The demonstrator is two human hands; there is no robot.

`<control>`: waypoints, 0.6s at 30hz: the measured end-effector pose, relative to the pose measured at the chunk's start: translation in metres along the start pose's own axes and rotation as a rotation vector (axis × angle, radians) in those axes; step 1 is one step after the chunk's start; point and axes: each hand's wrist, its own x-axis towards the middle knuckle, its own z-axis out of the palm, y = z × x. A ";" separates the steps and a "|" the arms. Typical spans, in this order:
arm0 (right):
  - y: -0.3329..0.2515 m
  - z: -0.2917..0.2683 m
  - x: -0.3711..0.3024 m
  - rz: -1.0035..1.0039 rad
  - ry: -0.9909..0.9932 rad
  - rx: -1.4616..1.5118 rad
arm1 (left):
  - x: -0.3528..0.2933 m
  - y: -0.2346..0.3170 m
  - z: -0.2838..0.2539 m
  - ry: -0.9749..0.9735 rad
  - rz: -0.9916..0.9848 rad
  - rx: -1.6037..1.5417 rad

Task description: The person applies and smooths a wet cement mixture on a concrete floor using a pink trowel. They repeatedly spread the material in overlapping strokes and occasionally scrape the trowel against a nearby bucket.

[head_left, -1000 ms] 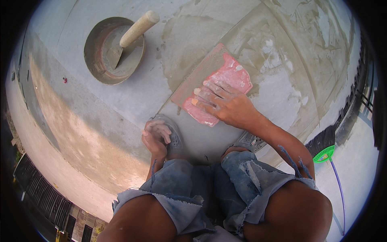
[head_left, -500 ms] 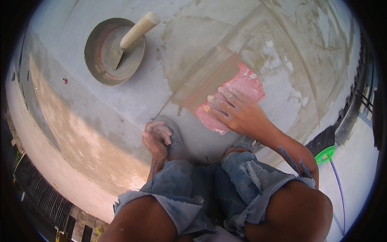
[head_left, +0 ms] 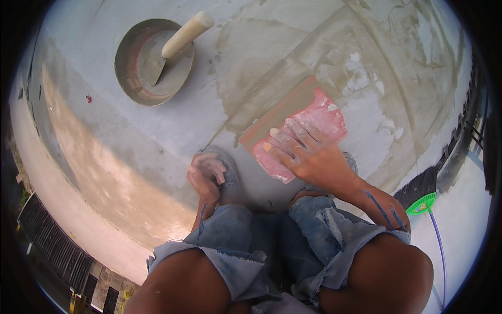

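My right hand (head_left: 306, 149) presses its fingers over a flat red scraper (head_left: 329, 115) that lies against the grey floor. Wet cement coats the scraper's far edge, and its near edge is irregular. Beside my left shoe (head_left: 228, 170), my left hand (head_left: 206, 172) hangs with dusty, loosely curled fingers and nothing visible in them. Ahead and to the left stands a round pan (head_left: 125, 68) with grey cement inside. A trowel (head_left: 188, 34) leans in it, wooden handle up, blade dipping into the mix.
Wet cement (head_left: 251, 47) is smeared over the floor ahead, with a ridge line running through it. At the right lies a black-bristled broom (head_left: 421, 201) with a green head and purple handle. A dark slatted grate (head_left: 52, 243) shows at the lower left.
The scraper and my right hand have shifted slightly nearer to me and to the right. The view has moved a little; my left hand keeps its pose.
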 end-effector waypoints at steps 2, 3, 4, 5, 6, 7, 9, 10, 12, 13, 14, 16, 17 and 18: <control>-0.001 -0.002 0.001 0.009 -0.004 -0.013 | 0.000 0.001 0.001 -0.007 0.008 -0.003; 0.000 -0.004 0.003 0.015 0.002 -0.026 | 0.000 0.003 0.002 -0.006 -0.013 0.000; 0.002 -0.007 0.004 0.025 0.006 -0.042 | 0.000 0.007 0.004 -0.008 -0.036 0.002; 0.004 -0.009 0.006 0.034 0.009 -0.057 | 0.000 0.008 0.005 -0.009 -0.059 0.004; 0.007 -0.010 0.010 0.050 0.030 -0.063 | 0.000 0.008 0.006 -0.015 -0.058 -0.002; 0.012 -0.009 0.015 0.065 0.056 -0.065 | 0.000 0.008 0.006 -0.019 -0.054 -0.002; 0.022 -0.010 0.029 0.087 0.104 -0.086 | 0.001 0.007 0.004 -0.021 -0.050 -0.002; 0.029 -0.010 0.042 0.088 0.132 -0.095 | 0.001 0.006 0.001 -0.009 -0.046 0.008; 0.040 -0.007 0.055 0.106 0.162 -0.126 | 0.000 0.003 0.001 -0.010 -0.045 0.002; 0.045 -0.002 0.060 0.117 0.170 -0.141 | 0.001 0.003 0.001 -0.014 -0.044 -0.005; 0.047 0.000 0.062 0.128 0.178 -0.157 | 0.002 0.003 0.001 -0.019 -0.043 -0.013; 0.044 0.002 0.054 0.118 0.138 -0.127 | 0.000 0.007 0.006 -0.020 -0.035 -0.020; 0.043 0.002 0.049 0.109 0.120 -0.108 | 0.000 0.009 0.007 -0.015 -0.031 -0.021; 0.041 0.000 0.044 0.107 0.093 -0.085 | 0.000 0.009 0.005 -0.015 -0.028 -0.020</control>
